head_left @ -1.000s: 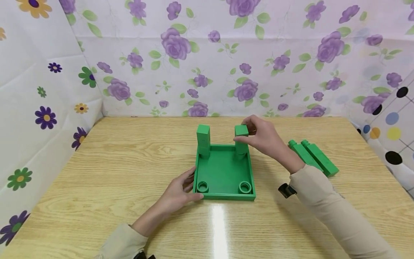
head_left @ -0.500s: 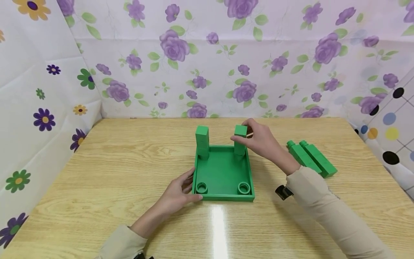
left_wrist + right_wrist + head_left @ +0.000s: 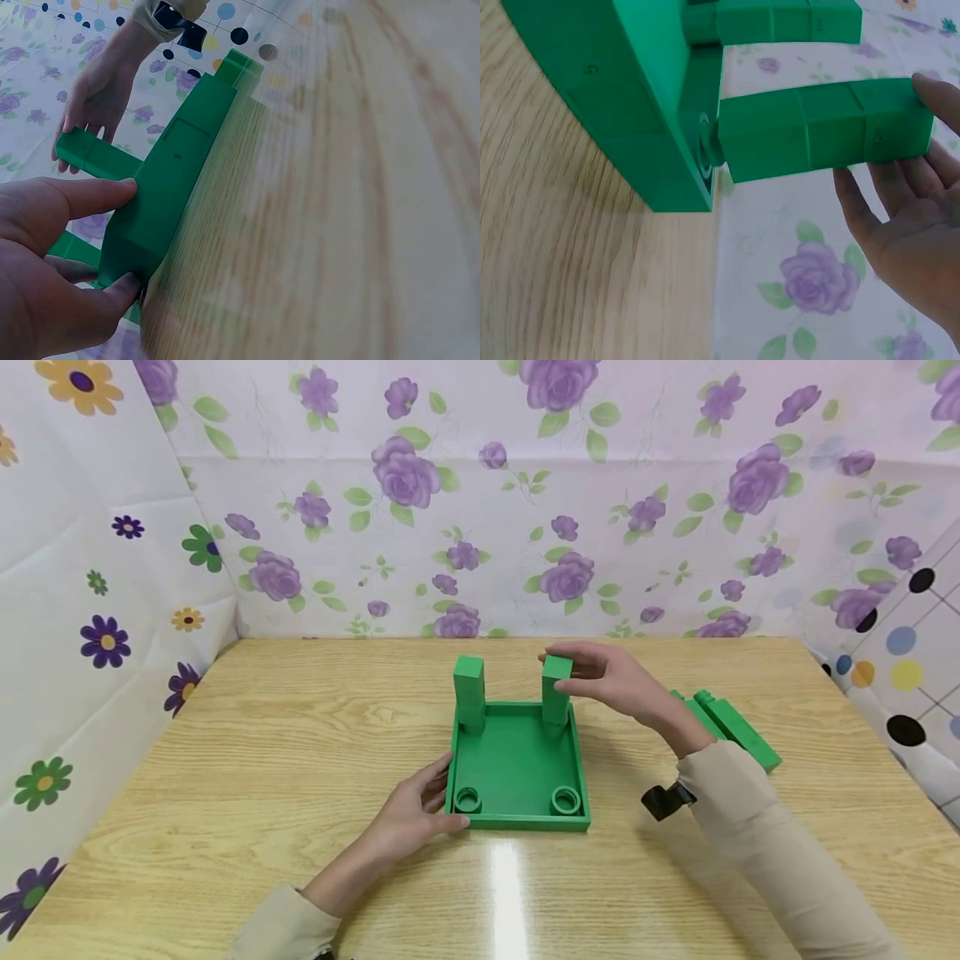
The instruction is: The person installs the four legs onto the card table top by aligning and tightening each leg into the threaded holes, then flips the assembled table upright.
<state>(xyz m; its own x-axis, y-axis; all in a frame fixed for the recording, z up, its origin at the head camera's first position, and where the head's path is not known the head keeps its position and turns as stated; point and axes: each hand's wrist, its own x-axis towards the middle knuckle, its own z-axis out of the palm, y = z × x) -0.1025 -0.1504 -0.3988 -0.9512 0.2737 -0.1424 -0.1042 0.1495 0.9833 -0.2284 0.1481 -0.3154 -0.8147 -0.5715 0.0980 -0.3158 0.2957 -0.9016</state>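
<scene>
From the head camera, the green tray (image 3: 525, 822) sits on the wooden table (image 3: 300, 735), the left hand (image 3: 408, 817) gripping its near left corner, thumb on the front rim and fingers along the side. The right hand (image 3: 621, 683) pinches the upper end of the far right post (image 3: 554, 697), which stands upright in its corner; the far left post (image 3: 470, 697) stands upright too. Ring sockets (image 3: 566, 801) fill both near corners, and two loose posts (image 3: 738, 728) lie side by side beyond the right forearm. In the left wrist view, the tray's side bears a single digit (image 3: 177, 156), either 6 or 9. In the right wrist view, another side of the tray reads "5" (image 3: 590, 70); the thumb and fingers lie on opposite faces of the post, whose small mark (image 3: 879, 139) is too small to read.
</scene>
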